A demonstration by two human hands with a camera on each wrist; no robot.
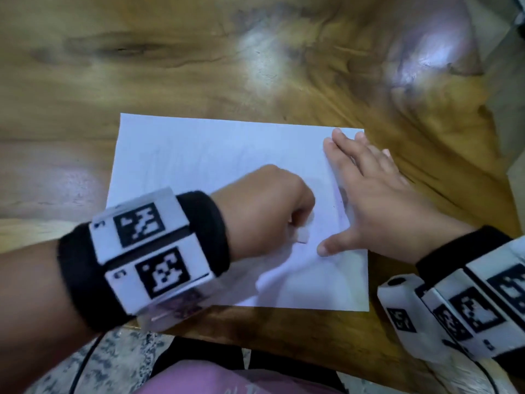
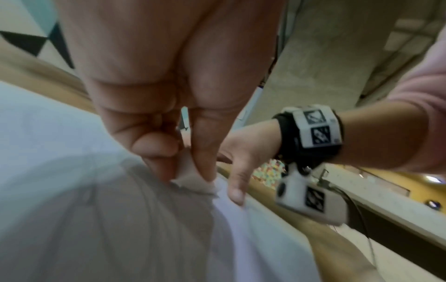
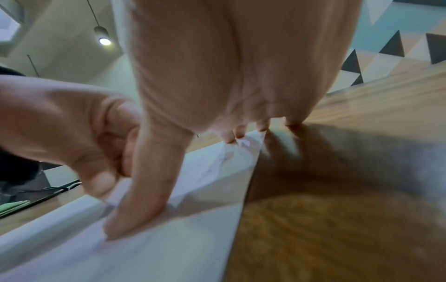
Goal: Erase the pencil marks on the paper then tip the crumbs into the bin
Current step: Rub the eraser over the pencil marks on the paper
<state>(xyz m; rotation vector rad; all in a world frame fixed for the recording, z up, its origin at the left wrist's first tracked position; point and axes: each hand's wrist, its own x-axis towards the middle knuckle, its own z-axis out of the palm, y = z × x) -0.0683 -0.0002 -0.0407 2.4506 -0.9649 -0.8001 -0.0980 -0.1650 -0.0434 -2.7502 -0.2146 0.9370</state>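
Paper [image 1: 216,166] lies flat on the wooden tabletop [image 1: 199,66], near its front edge. Faint pencil marks [image 1: 342,194] show by the right margin; elsewhere only ghost lines, hard to make out. Small white eraser [image 1: 302,236] tip down on the sheet, pinched by the left hand [image 1: 261,211], fingers curled tight round it, likely for firm rubbing pressure. Right hand [image 1: 369,191] lies spread, fingers straight and wide, palm half on the sheet's right edge, half on wood, thumb just beside the eraser. Judged purpose: pinning the paper so it won't slide or crumple under strokes. Crumbs too small to tell. No bin in view.
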